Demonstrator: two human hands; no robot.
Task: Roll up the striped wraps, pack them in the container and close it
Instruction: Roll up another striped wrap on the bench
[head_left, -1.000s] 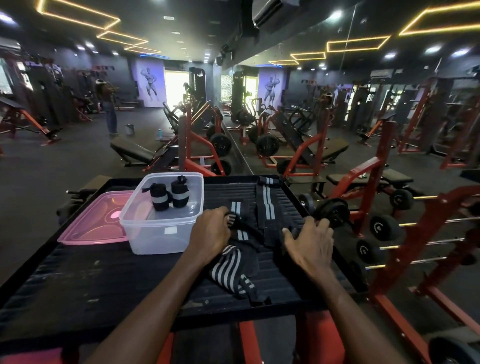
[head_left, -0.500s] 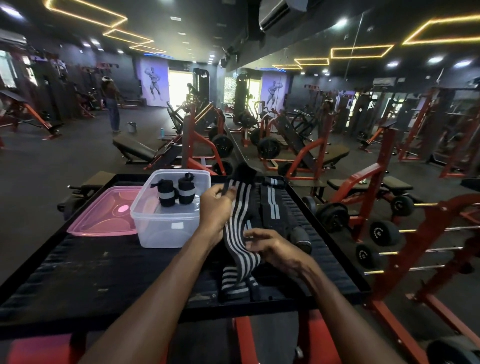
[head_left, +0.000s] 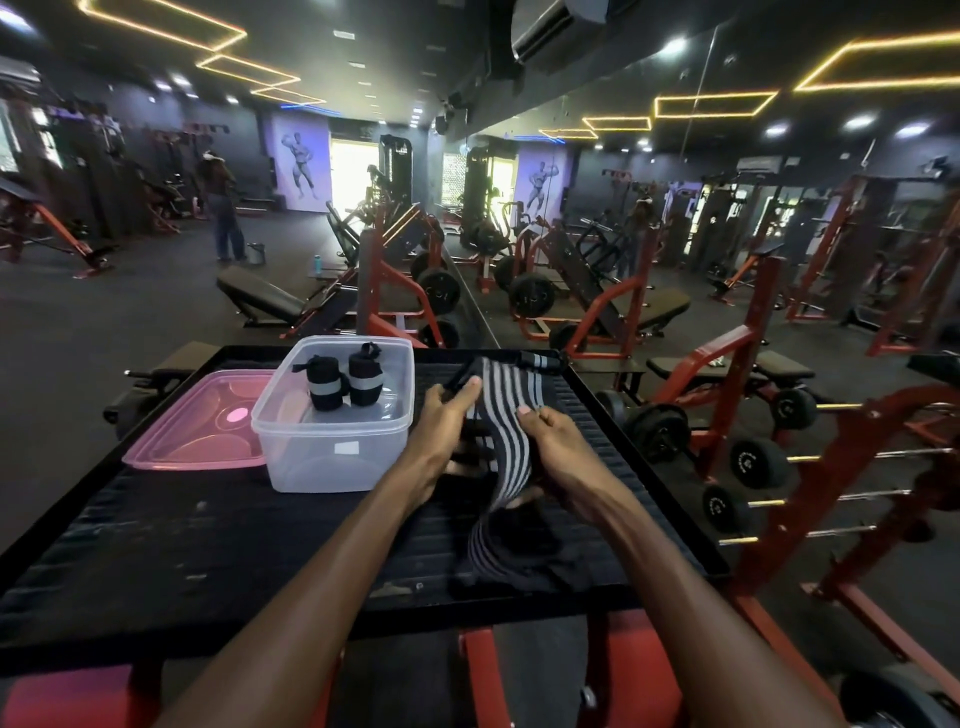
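1. Left hand (head_left: 441, 415) and right hand (head_left: 550, 441) pinching striped wrap (head_left: 506, 441), lifted above black platform (head_left: 208, 519).
2. Beside clear container (head_left: 332, 447) holding two rolls (head_left: 343, 382).
3. Risk: loose tail dragging, giving a slack, crooked roll.

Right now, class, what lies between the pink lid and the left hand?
The clear container, holding two rolled wraps, in the head view.
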